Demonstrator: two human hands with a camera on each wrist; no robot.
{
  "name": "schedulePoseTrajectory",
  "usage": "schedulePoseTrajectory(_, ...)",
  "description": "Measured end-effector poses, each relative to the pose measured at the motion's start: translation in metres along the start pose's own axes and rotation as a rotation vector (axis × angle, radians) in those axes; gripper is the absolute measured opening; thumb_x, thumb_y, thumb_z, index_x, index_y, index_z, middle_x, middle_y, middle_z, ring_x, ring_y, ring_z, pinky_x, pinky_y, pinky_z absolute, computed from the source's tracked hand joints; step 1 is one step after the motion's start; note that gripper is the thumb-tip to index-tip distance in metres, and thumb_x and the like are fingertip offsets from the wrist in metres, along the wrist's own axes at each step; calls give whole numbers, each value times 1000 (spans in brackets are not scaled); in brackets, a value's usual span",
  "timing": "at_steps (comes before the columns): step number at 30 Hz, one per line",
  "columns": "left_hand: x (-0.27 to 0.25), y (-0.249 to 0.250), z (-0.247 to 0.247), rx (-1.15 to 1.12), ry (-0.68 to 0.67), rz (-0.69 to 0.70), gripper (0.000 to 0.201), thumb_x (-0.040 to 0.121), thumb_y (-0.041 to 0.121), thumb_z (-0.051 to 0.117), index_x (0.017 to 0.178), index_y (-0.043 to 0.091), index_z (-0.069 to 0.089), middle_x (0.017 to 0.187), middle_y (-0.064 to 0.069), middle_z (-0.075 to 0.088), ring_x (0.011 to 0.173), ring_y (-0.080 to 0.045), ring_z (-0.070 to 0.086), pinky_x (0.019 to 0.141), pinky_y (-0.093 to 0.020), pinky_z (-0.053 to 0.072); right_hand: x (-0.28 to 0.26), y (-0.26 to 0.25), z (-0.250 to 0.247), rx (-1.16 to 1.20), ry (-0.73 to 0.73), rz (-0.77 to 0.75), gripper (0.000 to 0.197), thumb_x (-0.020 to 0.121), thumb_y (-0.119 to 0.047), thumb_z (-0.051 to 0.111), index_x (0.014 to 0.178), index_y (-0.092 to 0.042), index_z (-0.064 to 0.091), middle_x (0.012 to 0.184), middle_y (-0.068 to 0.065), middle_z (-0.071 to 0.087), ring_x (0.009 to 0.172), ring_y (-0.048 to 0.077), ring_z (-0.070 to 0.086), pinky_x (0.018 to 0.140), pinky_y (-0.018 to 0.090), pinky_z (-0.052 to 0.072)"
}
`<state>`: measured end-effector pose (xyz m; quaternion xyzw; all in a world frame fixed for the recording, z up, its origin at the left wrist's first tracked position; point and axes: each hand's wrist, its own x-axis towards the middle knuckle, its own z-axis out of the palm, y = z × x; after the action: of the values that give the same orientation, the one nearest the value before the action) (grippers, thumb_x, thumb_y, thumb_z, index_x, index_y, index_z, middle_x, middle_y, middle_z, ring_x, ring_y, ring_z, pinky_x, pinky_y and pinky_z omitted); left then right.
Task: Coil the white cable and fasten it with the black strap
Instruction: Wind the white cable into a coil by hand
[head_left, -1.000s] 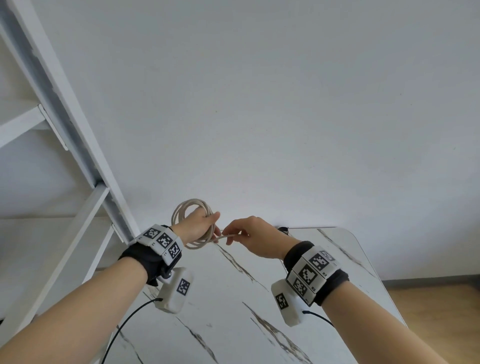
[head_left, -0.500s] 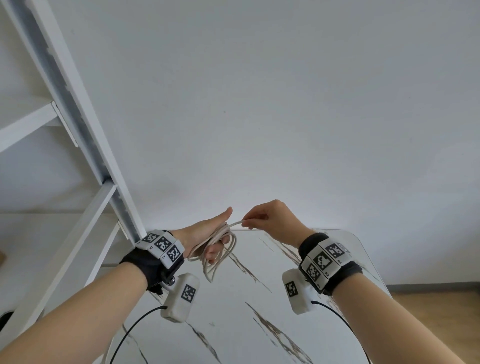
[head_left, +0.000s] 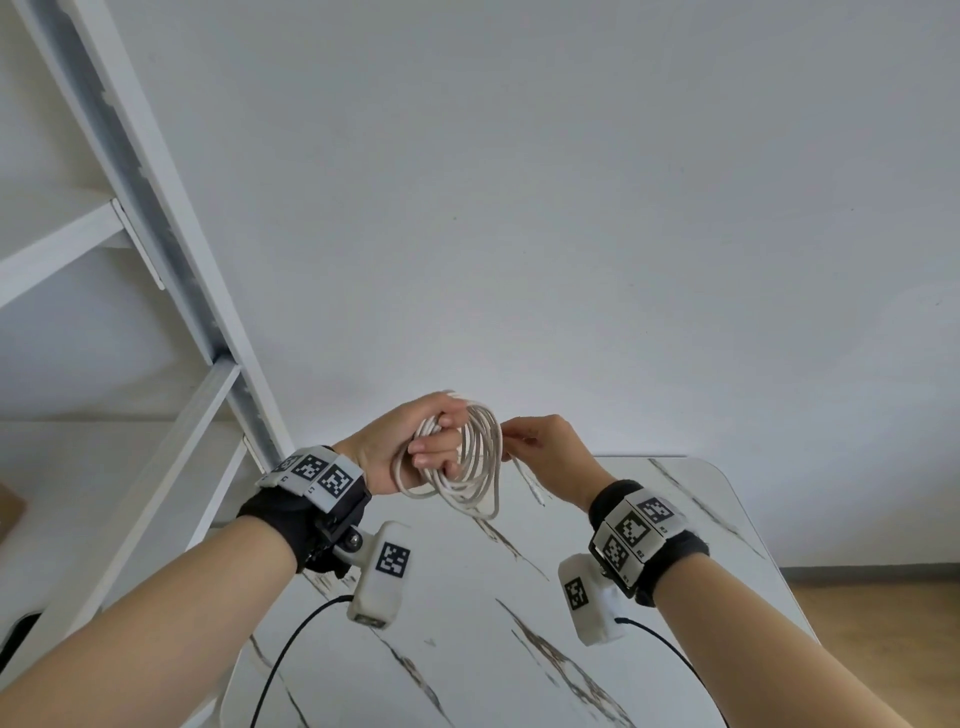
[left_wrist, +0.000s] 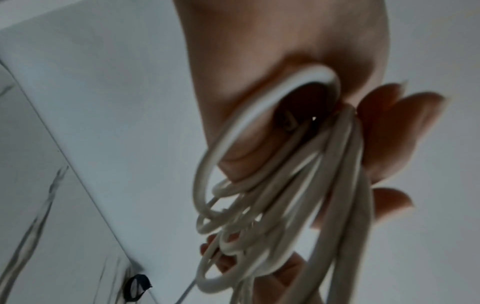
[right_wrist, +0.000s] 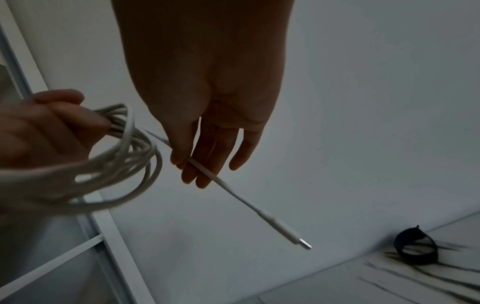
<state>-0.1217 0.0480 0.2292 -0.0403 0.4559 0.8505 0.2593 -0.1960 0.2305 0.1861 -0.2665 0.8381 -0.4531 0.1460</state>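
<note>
My left hand (head_left: 415, 452) grips the white cable (head_left: 475, 467) as a bundle of several loops, held in the air above the marble table (head_left: 519, 649); the loops (left_wrist: 272, 195) hang from its curled fingers. My right hand (head_left: 540, 447) sits just right of the coil and pinches the cable's free end (right_wrist: 205, 170) between thumb and fingers. The plug (right_wrist: 298, 238) dangles below that hand. The black strap (right_wrist: 415, 246) lies in a loop on the table near the wall, clear of both hands; it also shows in the left wrist view (left_wrist: 136, 288).
A white shelf frame (head_left: 171, 291) rises at the left, next to the table's left edge. A plain white wall (head_left: 571, 208) stands behind the table. Wooden floor (head_left: 883, 623) shows at the right. Black leads (head_left: 291, 660) run from the wrist cameras.
Both hands have risen. The left hand has turned and closed round the coil, which now hangs in fuller loops; the right hand has slid along the cable towards its free end.
</note>
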Motion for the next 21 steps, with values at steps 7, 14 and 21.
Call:
schedulePoseTrajectory(7,0,5,5,-122,56,99,36,88,23,41,53,16,42,29,5,31,27,-7,32,60,-22,53,0,2,17,171,-11,74,23,88,-1,49,88,-5,71,77,13,70,68,23,64,73,31,57)
schedulePoseTrajectory(14,2,3,2,-130,15,161,33,88,19,39,55,15,39,34,5,33,33,-8,33,75,-26,55,2,-3,20,478,32,314,21,92,-10,54,81,0,69,72,12,66,62,16,65,62,25,60)
schedulePoseTrajectory(21,2,0,2,-140,29,169,35,90,17,35,55,15,37,33,4,32,33,-9,31,79,-27,55,0,-11,20,819,-156,362,24,95,-8,45,101,5,64,90,17,66,75,21,68,75,33,60)
